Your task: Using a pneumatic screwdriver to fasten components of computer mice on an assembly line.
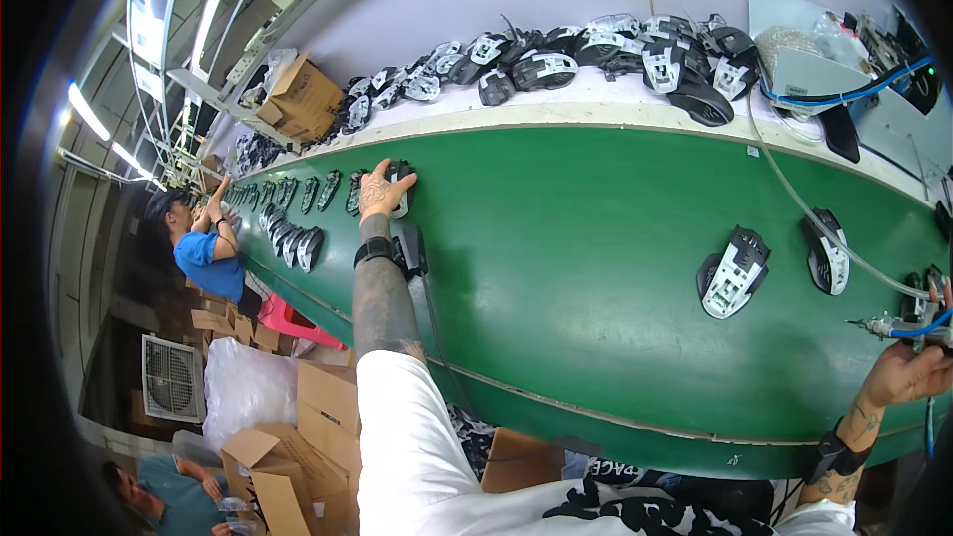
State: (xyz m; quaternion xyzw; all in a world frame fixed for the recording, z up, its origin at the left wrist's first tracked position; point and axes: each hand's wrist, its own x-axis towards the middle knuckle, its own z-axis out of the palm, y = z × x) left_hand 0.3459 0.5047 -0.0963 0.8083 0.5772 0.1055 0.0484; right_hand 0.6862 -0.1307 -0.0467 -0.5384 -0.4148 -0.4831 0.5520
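My left hand (377, 194) reaches out over the green bench, its fingers closed around a dark and light-grey computer mouse part (402, 187). At the right rim, my right hand (905, 374) is closed on a silver tool (893, 326) with a thin pointed tip and a blue hose. Dark parts lie just behind that tool, partly cut off. Left of it are two opened mouse bodies, one with a pale inner frame (736, 275) and one lying tilted (826, 250).
Rows of mouse parts (288, 242) line the far left of the green bench (556, 258). Mouse shells (544, 69) are heaped on the white shelf. A clear tube (794, 194) crosses at right. A person in blue (210, 256) works at left; cardboard boxes (298, 467) stand below.
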